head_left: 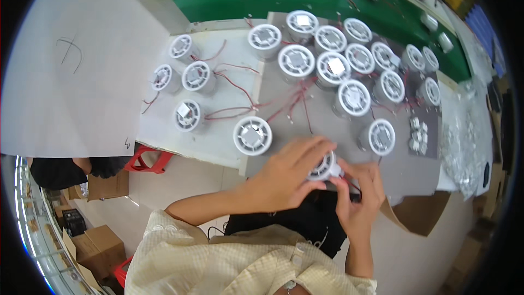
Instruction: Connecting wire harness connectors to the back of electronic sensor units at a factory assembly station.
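Note:
Close to my body, at the near edge of the grey board, my left hand [284,175] is closed round a white round lamp housing [322,169] with a slotted rim. My right hand [358,188] is closed at the housing's right side, thumb and fingertips pinching a small white piece [336,171] by the red wires; its exact kind is too small to tell. A similar lamp housing [252,136] stands just beyond my left hand, and another lamp housing [381,137] beyond my right. Several more, with red wires [297,98] trailing between them, crowd the grey board [327,117].
Several lamp housings [187,116] stand on the white table [218,147] at left, beside a tall white panel [93,71]. Small white parts [418,136] and clear plastic bags [461,136] lie at right. A green conveyor belt [213,0] runs behind. A red stool [158,161] and cardboard boxes [98,248] are below.

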Action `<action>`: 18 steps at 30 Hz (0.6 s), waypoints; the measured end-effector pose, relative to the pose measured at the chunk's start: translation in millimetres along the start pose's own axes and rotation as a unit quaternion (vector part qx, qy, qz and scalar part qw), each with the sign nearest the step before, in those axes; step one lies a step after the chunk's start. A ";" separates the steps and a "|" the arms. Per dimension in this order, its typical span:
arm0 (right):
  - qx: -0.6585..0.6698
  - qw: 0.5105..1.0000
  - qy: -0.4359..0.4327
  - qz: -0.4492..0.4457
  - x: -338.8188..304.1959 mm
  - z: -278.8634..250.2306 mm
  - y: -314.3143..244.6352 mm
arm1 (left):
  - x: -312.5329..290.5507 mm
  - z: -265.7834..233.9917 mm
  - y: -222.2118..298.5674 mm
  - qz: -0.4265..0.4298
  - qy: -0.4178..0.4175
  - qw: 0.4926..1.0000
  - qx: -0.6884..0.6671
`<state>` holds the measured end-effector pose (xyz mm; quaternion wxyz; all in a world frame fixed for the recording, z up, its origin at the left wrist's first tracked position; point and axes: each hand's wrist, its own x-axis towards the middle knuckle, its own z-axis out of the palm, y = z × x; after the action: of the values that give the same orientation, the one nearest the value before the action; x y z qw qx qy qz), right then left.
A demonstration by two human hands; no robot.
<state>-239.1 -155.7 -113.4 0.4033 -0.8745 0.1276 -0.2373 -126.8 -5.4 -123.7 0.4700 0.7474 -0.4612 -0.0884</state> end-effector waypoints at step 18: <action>-0.026 0.981 0.027 -0.192 7.7 -51.4 -34.5 | -2.5 -26.0 61.5 0.029 0.078 0.996 0.041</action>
<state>-258.0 -169.8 -55.6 0.3236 -0.8862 -0.0250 -0.3307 -150.9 4.5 -62.1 0.4760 0.7566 -0.4483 0.0025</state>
